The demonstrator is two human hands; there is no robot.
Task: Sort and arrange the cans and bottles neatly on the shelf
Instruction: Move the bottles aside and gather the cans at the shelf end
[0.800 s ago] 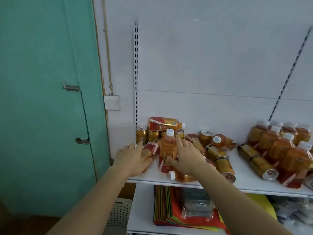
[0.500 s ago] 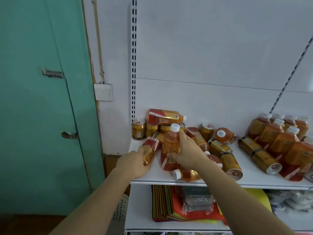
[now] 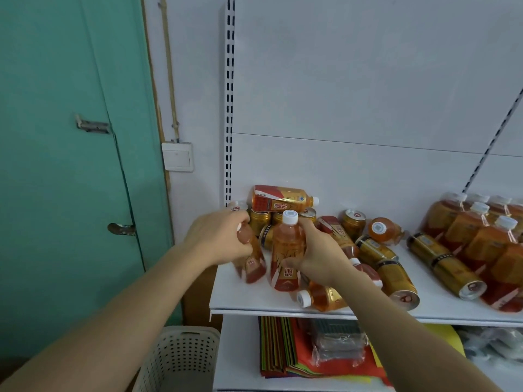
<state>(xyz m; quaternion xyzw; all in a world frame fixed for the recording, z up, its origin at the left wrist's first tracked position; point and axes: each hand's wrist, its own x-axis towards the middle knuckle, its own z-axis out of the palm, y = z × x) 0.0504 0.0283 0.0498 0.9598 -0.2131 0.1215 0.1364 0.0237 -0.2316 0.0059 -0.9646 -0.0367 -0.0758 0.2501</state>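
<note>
On the white shelf (image 3: 283, 305) lies a jumble of amber drink bottles and gold cans. My right hand (image 3: 319, 253) grips an upright bottle with a white cap (image 3: 287, 244) near the shelf's left end. Just left of it, my left hand (image 3: 219, 240) grips a second bottle (image 3: 252, 261) by its upper part; it stands tilted and looks blurred. Another bottle (image 3: 283, 198) lies across several upright gold cans (image 3: 259, 220) at the back. A bottle (image 3: 322, 298) lies at the front edge under my right wrist.
Gold cans (image 3: 397, 281) lie on their sides right of my hands, and several upright bottles (image 3: 481, 236) stand at the far right. Coloured paper and packets (image 3: 317, 349) fill the lower shelf. A white perforated basket (image 3: 181, 357) stands on the floor beside a green door (image 3: 70, 165).
My left hand has tipped its bottle up from lying on its side. The right hand still holds the upright bottle. The camera has come closer and shifted left.
</note>
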